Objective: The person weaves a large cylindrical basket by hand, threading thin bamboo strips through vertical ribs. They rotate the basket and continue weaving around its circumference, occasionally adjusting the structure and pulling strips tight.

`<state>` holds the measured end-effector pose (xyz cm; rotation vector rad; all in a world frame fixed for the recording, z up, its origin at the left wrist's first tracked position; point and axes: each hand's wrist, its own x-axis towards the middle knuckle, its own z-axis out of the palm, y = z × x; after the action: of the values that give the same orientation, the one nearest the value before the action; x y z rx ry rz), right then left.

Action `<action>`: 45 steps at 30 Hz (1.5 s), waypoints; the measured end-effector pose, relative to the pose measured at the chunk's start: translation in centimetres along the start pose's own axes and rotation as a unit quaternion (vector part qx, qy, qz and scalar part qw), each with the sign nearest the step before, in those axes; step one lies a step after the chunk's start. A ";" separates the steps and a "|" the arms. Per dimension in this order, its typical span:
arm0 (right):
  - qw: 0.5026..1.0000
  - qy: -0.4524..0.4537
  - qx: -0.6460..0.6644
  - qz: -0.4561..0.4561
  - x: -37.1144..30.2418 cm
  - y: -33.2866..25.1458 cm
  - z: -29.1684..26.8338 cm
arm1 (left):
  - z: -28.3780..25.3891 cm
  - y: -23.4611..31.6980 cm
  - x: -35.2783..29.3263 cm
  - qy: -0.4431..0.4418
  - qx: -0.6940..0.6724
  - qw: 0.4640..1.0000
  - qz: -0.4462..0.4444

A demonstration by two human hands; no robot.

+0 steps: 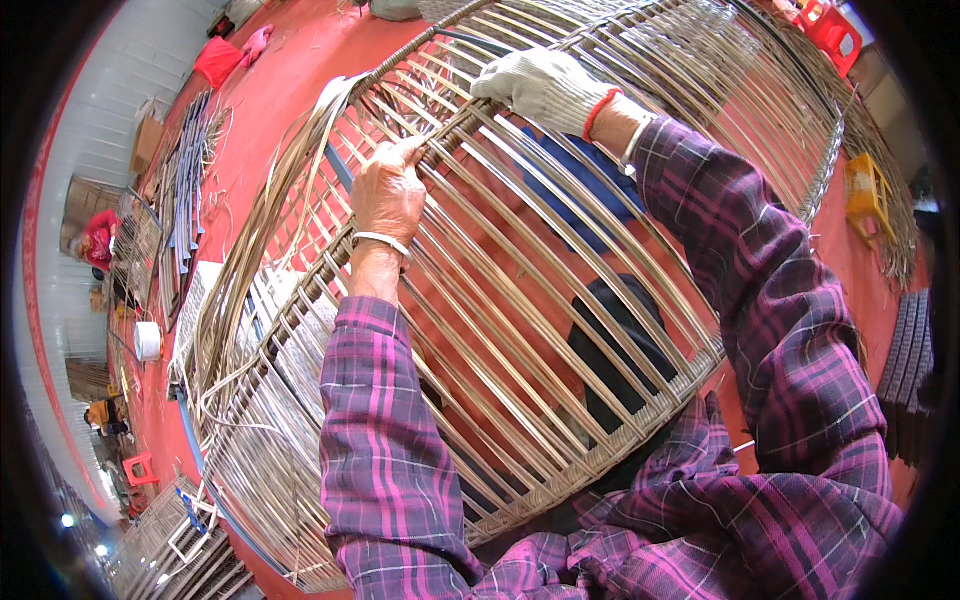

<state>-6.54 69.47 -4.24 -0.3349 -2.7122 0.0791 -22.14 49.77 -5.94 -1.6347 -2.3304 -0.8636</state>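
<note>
Pinching the wrapped rail [457,133] of a large woven frame [590,452], the bare left hand [388,192] sits just beside the gloved right hand [540,88], whose fingers curl over the same rail, their tips hidden. The frame slants in front of the person's body, above the red floor [275,75]. Long loose strips [262,255] droop along its left side.

i count two hands [388,195], one knitted glove [545,88], two wristbands [382,240], one white spool [148,341] and one held woven frame [455,131].
</note>
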 end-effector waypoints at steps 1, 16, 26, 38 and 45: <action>0.999 -0.003 -0.033 -0.005 0.2 -0.3 0.0 | 0.0 0.1 0.0 -0.008 -0.005 1.000 -0.014; 0.994 0.008 0.087 -0.069 1.8 -5.0 1.4 | -3.1 -2.5 -4.8 -0.013 0.030 0.999 0.002; 0.993 -0.102 0.065 0.000 3.5 -7.4 2.2 | -4.7 -3.9 -6.2 0.011 0.109 0.993 -0.046; 0.981 0.131 0.134 -0.052 1.6 -8.5 2.6 | -5.2 -2.1 -7.7 0.047 0.098 0.994 -0.033; 0.971 0.185 0.147 -0.022 1.0 -9.8 2.1 | -5.5 -1.9 -7.9 0.037 0.080 0.996 -0.027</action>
<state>-10.41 60.18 -4.79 -0.1786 -2.2937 0.3650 -21.83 39.96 -5.65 -1.4583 -2.3355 -0.7152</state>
